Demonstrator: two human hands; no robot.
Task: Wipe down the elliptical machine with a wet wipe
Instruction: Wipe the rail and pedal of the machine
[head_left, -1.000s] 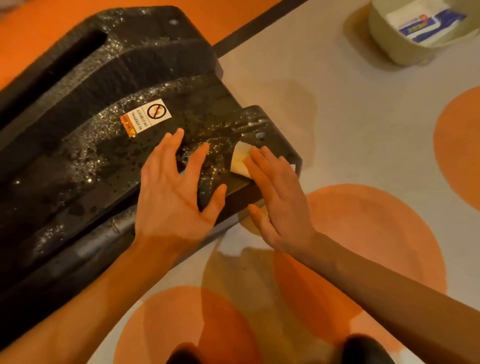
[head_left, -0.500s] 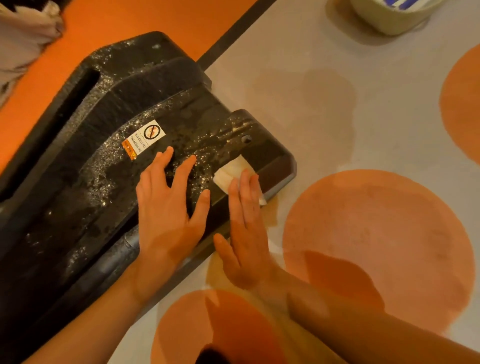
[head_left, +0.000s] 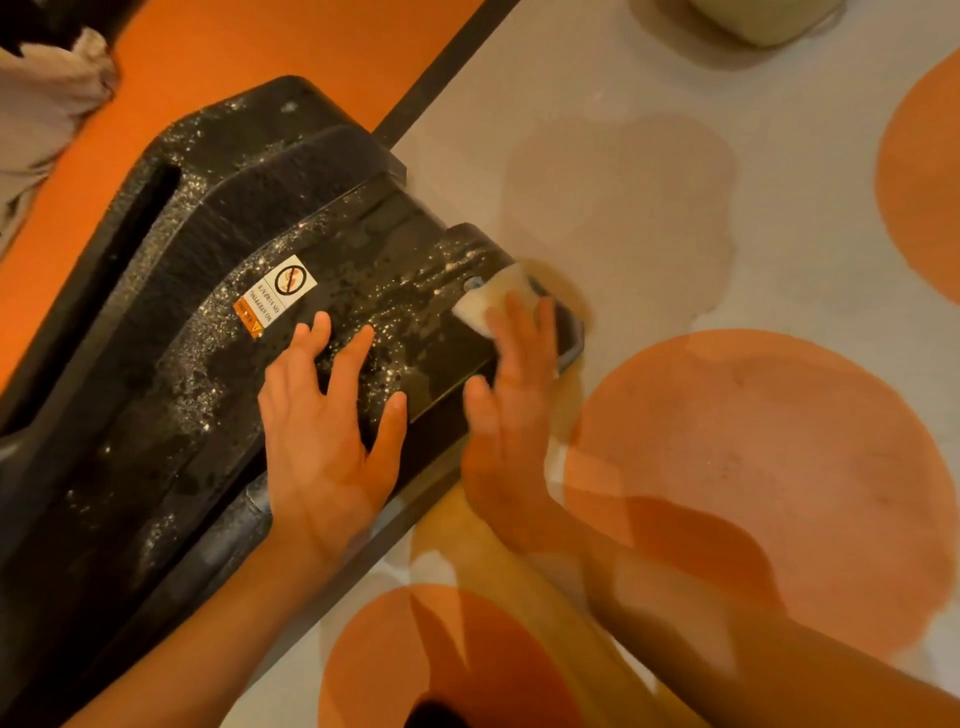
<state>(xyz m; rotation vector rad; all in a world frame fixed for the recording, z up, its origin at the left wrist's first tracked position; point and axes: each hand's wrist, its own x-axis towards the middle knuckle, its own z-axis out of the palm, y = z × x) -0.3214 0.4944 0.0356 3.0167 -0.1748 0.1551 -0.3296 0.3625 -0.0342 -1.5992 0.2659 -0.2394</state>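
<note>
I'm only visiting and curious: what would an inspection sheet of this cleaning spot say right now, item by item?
Surface: black elliptical machine cover, speckled with pale droplets or foam.
Job's things: wet wipe lies on the cover's corner nearest the grey floor, partly under the right hand; it is blurred.
Clutter: pale cloth at upper left; pale tub at the top edge, mostly cut off.
Hands: left hand rests flat on the cover, fingers spread; right hand presses the wipe with straight fingers.
Cables: nothing seen.
Surroundings: floor is grey with orange circles; a warning label is stuck on the cover.
</note>
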